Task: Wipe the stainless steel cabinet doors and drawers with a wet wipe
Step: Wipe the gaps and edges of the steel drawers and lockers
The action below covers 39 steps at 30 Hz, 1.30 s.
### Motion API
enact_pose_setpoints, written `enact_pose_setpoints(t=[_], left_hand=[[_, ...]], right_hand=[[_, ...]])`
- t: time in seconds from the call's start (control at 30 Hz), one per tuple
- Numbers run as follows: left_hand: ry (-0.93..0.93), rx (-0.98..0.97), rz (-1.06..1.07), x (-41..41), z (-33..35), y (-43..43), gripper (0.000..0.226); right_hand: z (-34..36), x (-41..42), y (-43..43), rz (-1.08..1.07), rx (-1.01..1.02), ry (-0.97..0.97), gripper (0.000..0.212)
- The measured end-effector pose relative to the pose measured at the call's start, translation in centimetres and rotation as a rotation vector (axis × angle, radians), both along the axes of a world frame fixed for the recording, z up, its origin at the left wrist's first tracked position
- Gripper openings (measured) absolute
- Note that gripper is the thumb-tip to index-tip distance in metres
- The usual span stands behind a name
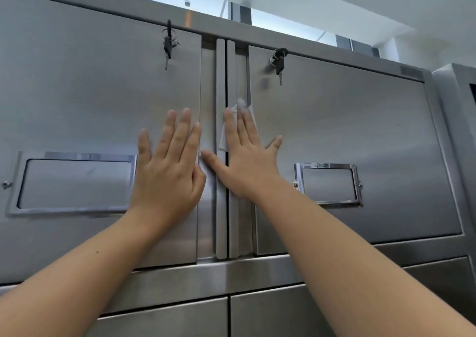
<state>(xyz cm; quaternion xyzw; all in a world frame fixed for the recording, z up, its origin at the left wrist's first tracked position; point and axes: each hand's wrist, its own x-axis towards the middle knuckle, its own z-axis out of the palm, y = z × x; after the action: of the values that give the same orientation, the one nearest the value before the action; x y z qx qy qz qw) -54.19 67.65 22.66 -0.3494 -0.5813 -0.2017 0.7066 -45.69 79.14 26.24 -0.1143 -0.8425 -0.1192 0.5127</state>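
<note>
Two stainless steel cabinet doors fill the head view, the left door (90, 110) and the right door (347, 130), meeting at vertical handle strips (221, 79) in the middle. My left hand (167, 172) lies flat with straight fingers on the left door's right edge. My right hand (247, 156) presses a white wet wipe (223, 137) flat against the right door's handle strip, fingers spread; most of the wipe is hidden under the palm. Below the doors run two drawer fronts (167, 318).
Keys hang from a lock on each door, the left keys (168, 44) and the right keys (279, 62). Each door carries a framed label holder, one at the left (74, 182) and one at the right (328, 183). Another steel cabinet (458, 105) stands at the right edge.
</note>
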Motion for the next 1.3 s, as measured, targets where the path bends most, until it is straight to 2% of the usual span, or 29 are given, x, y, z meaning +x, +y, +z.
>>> enact_pose_setpoints(t=[0.8, 1.3], left_hand=[[-0.002, -0.061, 0.047, -0.6, -3.9, -1.1, 0.060], [-0.014, -0.064, 0.018, -0.5, -4.4, -1.1, 0.057]], right_hand=[[-15.0, 0.4, -1.5, -0.010, -0.113, -0.006, 0.081], [-19.9, 0.7, -2.3, 0.096, -0.101, 0.178, 0.075]])
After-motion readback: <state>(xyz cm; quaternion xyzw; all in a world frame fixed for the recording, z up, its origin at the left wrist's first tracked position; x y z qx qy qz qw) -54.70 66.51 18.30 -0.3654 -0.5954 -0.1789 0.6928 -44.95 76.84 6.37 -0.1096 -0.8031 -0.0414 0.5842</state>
